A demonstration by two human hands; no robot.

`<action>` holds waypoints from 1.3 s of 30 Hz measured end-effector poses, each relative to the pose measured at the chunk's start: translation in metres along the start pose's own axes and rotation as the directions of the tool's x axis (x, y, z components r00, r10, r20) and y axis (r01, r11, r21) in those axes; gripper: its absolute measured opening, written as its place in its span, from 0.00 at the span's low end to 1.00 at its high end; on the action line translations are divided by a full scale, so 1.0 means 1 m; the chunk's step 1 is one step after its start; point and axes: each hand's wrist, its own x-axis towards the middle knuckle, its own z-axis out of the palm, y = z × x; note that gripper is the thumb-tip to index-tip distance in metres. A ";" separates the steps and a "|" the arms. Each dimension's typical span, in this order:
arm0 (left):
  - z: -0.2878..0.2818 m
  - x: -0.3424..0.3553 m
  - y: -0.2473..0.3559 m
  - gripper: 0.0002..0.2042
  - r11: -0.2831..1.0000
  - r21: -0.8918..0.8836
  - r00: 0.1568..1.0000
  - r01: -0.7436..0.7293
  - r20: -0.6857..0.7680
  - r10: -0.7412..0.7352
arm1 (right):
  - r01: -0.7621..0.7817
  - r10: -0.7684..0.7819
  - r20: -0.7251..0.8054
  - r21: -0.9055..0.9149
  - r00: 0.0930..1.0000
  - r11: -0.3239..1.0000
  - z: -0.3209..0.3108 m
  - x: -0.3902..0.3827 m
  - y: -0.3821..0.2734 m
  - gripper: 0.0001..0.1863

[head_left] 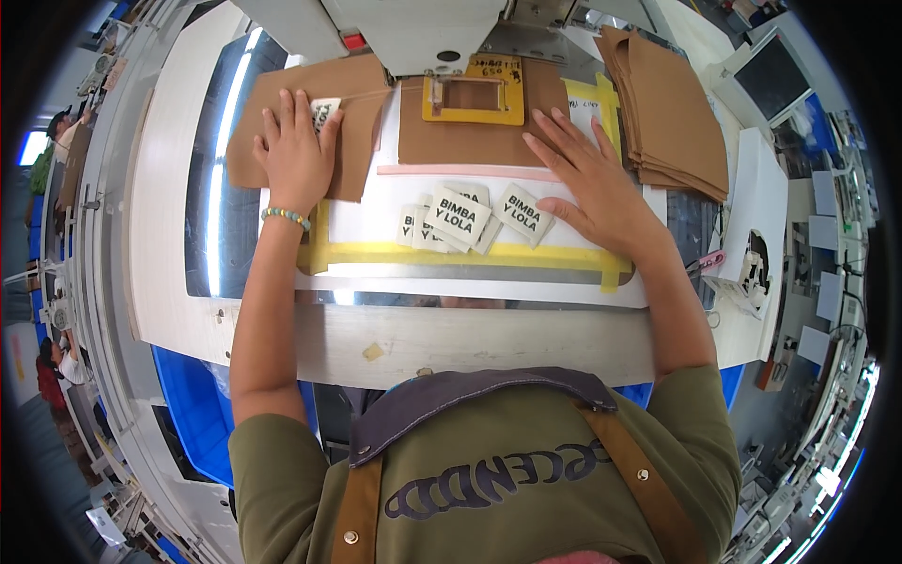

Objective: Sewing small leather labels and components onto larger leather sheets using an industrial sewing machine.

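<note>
The pale desk (507,346) carries a dark glossy plate (246,242) under a yellow-taped white sheet (362,226), a brown panel (249,150) left, a brown stack (672,122) right, a tan scrap (374,352) near the front edge, and a pink-handled tool (711,260) I'd guess is snips.

Bright, even light across your pale table (470,343). You've got a white glare streak on the glossy panel (240,211), upper left. Fisheye bends your frame edges; corners black, far sides soft.

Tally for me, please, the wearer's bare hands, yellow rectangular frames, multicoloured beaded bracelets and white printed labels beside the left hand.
Bare left hand and right hand: 2
Yellow rectangular frame: 1
Multicoloured beaded bracelet: 1
White printed label: 1
Total: 5
</note>
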 end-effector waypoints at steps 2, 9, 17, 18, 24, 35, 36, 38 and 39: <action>0.006 0.004 0.001 0.37 1.000 0.008 0.999 0.011 0.046 -0.012 | -0.023 0.023 0.016 -0.001 1.000 1.000 0.004 -0.002 -0.002 0.40; 0.010 0.020 0.002 0.37 0.992 0.029 0.993 0.119 -0.009 -0.119 | 0.016 -0.017 -0.057 -0.028 0.998 0.999 0.016 0.004 -0.005 0.39; -0.041 -0.017 0.010 0.26 0.908 -0.200 0.902 -0.369 -0.312 0.297 | -0.020 0.023 -0.059 0.059 0.998 0.998 0.011 -0.002 -0.002 0.37; -0.050 -0.026 0.014 0.26 0.910 -0.191 0.907 -0.369 -0.289 0.307 | 0.024 -0.005 -0.102 0.181 0.995 0.983 0.006 -0.007 0.001 0.36; -0.072 -0.054 0.043 0.26 0.705 -0.323 0.741 -0.631 0.019 0.672 | -0.072 0.075 -0.028 0.091 0.997 0.993 0.000 -0.030 0.016 0.34; -0.064 -0.053 0.035 0.27 0.743 -0.398 0.806 -0.538 0.016 0.592 | -0.013 0.017 -0.134 0.034 0.991 0.999 0.012 -0.028 0.006 0.37; -0.064 -0.053 0.036 0.27 0.747 -0.398 0.804 -0.533 0.037 0.594 | 0.024 -0.021 -0.157 0.012 0.987 1.000 0.013 -0.028 0.005 0.38; -0.065 -0.052 0.036 0.27 0.743 -0.389 0.800 -0.544 0.025 0.599 | -0.007 0.006 -0.098 -0.013 0.995 1.000 0.014 -0.028 0.005 0.38; -0.066 -0.052 0.036 0.27 0.742 -0.386 0.794 -0.548 0.040 0.607 | -0.006 0.003 -0.067 -0.042 0.998 0.999 0.014 -0.029 0.005 0.38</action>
